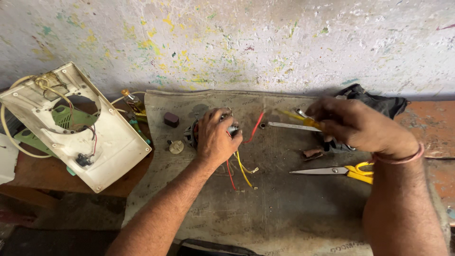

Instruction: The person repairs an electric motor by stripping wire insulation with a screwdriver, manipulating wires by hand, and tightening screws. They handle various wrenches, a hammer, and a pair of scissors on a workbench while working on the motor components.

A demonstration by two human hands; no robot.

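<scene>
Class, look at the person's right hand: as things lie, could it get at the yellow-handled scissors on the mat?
Probably yes. The scissors lie uncovered just below the right hand, though that hand already holds a yellow-handled tool.

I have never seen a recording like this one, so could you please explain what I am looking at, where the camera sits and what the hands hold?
There is no machine here: a person works with two bare hands, and the single picture comes from a camera on their head, looking down at a bench covered by a worn grey mat. The left hand grips a small motor trailing red and yellow wires. The right hand holds a yellow-handled screwdriver in its fingers. Also there: yellow-handled scissors and, to the left, a white plastic housing with a round opening.
</scene>
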